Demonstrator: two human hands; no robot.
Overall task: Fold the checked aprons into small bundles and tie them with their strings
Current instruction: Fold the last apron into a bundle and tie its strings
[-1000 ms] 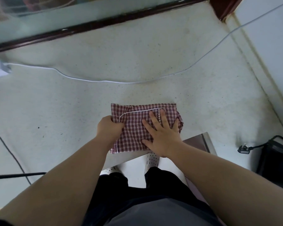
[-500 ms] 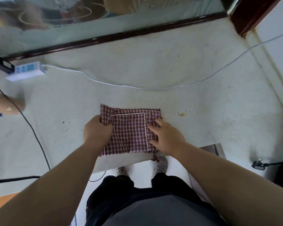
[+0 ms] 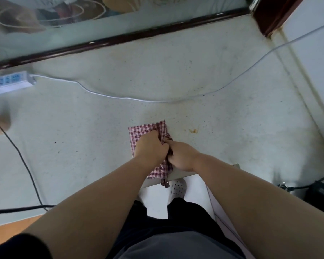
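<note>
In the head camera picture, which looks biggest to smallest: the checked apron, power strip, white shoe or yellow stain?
1. checked apron, though partly covered.
2. power strip, cut off at the picture's edge.
3. white shoe, partly hidden.
4. yellow stain.

Left hand [image 3: 151,147] and right hand [image 3: 182,156] cover much of the checked apron [image 3: 138,130], fingertips buried in folds.

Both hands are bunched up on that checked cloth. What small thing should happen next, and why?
Probably press the new fold flat. The left hand and right hand both grip the checked apron where its right edge looks rumpled. Its near end hangs over the table edge with a string dangling, so it seems not ready for tying.
</note>
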